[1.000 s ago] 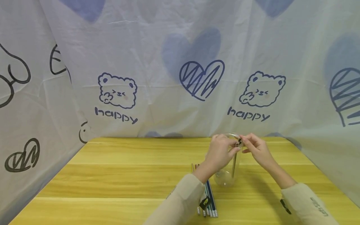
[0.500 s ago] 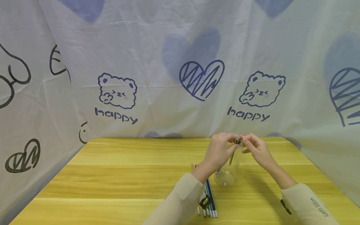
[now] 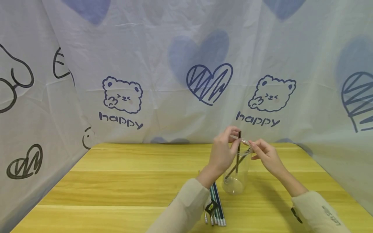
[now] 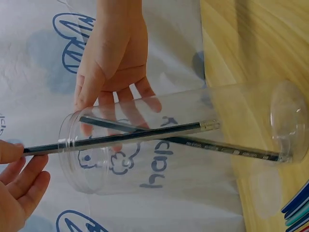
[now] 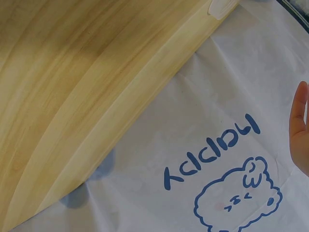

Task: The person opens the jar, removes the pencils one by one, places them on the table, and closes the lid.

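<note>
Leaning pencil inside jar | left hand pinches second pencil, partly inserted | right hand grips rim | loose pencils remain

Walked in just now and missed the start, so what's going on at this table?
A person's left hand pinches a dark pencil by its upper end, the rest hanging inside a clear container. The right hand holds the container at its rim. A second dark pencil leans slantwise inside, crossing the first in the left wrist view. More pencils lie on the table beside the container, partly hidden by the left sleeve.
</note>
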Available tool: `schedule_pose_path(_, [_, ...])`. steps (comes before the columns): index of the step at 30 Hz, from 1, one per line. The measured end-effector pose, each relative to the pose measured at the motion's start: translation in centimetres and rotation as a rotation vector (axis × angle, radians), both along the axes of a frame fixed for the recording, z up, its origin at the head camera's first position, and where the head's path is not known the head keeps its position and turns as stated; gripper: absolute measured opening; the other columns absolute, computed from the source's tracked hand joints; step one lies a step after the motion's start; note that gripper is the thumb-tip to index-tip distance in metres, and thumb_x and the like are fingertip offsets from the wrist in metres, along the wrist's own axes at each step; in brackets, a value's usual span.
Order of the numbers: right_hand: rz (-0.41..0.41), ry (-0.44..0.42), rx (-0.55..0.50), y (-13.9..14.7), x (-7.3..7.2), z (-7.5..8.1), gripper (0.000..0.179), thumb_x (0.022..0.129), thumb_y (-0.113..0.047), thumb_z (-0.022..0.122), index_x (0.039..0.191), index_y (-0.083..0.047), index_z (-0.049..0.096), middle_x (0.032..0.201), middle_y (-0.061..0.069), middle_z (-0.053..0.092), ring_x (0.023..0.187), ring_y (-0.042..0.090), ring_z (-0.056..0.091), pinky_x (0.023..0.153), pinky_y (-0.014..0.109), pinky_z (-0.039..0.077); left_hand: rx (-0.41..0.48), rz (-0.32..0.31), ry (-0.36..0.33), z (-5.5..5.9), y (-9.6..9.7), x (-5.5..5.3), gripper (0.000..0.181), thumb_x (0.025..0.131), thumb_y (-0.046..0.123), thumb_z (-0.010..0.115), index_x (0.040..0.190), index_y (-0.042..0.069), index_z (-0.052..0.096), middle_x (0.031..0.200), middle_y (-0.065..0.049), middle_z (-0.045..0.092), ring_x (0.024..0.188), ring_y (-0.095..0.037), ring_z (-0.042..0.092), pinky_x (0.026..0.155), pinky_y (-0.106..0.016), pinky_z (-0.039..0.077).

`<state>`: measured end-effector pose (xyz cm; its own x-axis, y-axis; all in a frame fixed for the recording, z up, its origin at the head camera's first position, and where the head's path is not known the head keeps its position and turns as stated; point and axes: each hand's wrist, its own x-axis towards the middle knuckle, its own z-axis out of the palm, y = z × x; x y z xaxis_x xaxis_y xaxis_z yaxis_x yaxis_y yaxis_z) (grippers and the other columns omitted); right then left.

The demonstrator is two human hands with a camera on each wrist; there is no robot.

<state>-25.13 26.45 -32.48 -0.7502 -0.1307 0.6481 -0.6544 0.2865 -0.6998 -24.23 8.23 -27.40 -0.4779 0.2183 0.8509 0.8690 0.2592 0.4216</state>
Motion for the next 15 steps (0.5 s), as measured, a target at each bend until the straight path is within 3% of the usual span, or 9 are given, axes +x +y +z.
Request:
schedule_pose_path(10, [0.021, -0.003, -0.001, -0.13, 0.2, 0.08, 0.015, 0.093, 0.001, 0.04, 0.084, 0.009, 0.048, 0.101, -0.015, 0.062, 0.079, 0.004, 0.058, 0.056, 0.028, 0.053, 0.111, 0.02, 0.088, 0.54, -0.52, 0.01, 0.013, 0.079, -0.007, 0.061, 0.09, -0.003, 0.059, 0.088, -0.012, 0.061, 0.068, -0.015, 0.061, 0.064, -0.008, 0.045])
schedule_pose_path(15, [0.026, 0.0, -0.001, -0.15, 0.24, 0.1, 0.015, 0.093, 0.002, 0.04, 0.084, 0.009, 0.048, 0.102, -0.016, 0.061, 0.08, 0.003, 0.059, 0.056, 0.029, 0.053, 0.16, 0.009, 0.09, 0.76, -0.65, 0.06, 0.016, 0.077, -0.009, 0.062, 0.093, -0.005, 0.062, 0.091, -0.014, 0.059, 0.068, -0.017, 0.062, 0.064, -0.008, 0.046])
